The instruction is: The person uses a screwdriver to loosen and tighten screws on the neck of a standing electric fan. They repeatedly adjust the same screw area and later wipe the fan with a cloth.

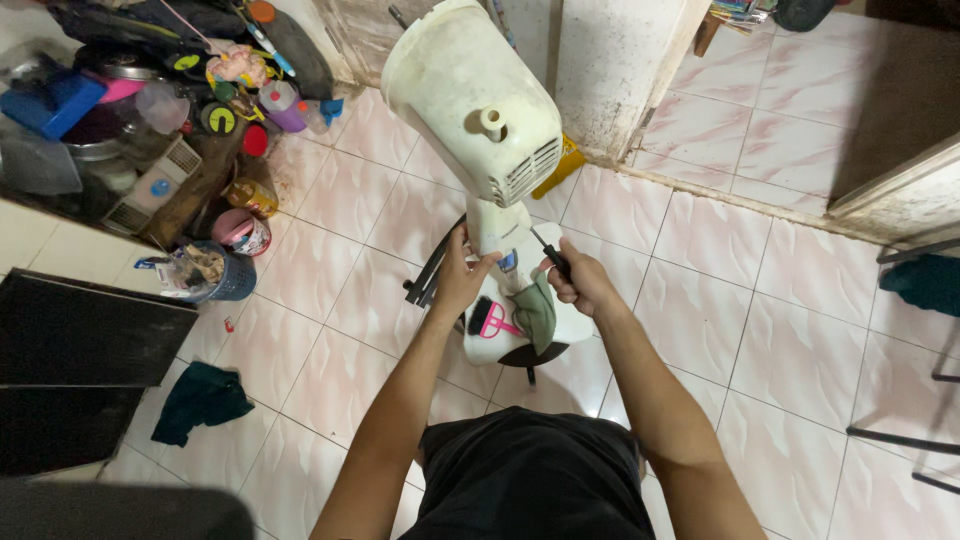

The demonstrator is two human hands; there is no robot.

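On the tiled floor (760, 300), head view: I see the cream fan (480, 110) standing with its blades and guard off, motor housing bare. My left hand (462, 275) has its fingers wrapped round the fan's neck. My right hand (580, 283) is clamped on a black-handled screwdriver (552, 255), tip at the neck. A green rag (537, 315) lies on the base. Housing not yet opened, I judge.

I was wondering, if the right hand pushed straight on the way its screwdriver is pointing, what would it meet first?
The right hand holds a black-handled screwdriver angled up and to the left, toward the fan's white neck. That neck looks like the first contact, though depth is hard to judge from above.
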